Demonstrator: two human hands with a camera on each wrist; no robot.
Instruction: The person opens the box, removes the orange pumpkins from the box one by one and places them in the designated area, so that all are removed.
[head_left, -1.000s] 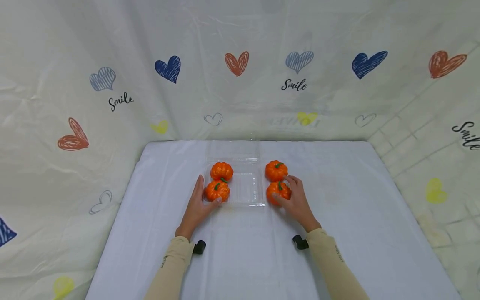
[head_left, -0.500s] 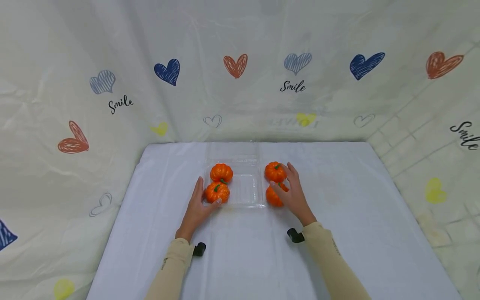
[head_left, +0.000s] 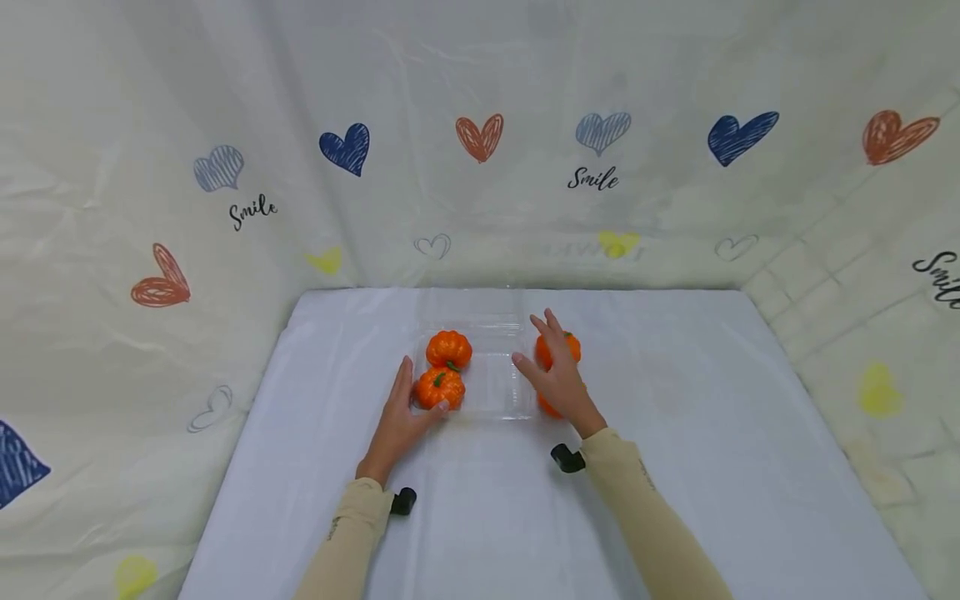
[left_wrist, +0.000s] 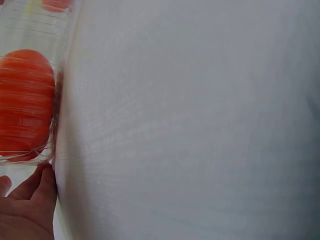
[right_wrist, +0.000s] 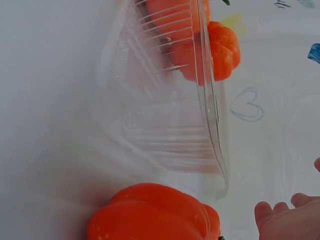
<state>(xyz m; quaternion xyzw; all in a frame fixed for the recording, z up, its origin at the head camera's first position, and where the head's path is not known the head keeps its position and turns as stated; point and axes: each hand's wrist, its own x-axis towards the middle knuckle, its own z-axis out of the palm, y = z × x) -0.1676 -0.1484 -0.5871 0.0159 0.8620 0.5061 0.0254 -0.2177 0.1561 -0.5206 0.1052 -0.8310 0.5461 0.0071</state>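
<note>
Box [head_left: 495, 382], seemingly mid-filling, touching spread left hand [head_left: 400, 423], with two pumpkins [right_wrist: 150, 214] under right hand [head_left: 561, 382], likewise spread, likely calling next for a curl round one.

Free room in the clear container [head_left: 489, 383], right of two obstructing pumpkins [head_left: 440, 390].

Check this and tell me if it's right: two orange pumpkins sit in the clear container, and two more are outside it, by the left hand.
Not quite: the two pumpkins outside are by the right hand, not the left, as the head view shows. The other two orange pumpkins do sit in the clear container.
</note>
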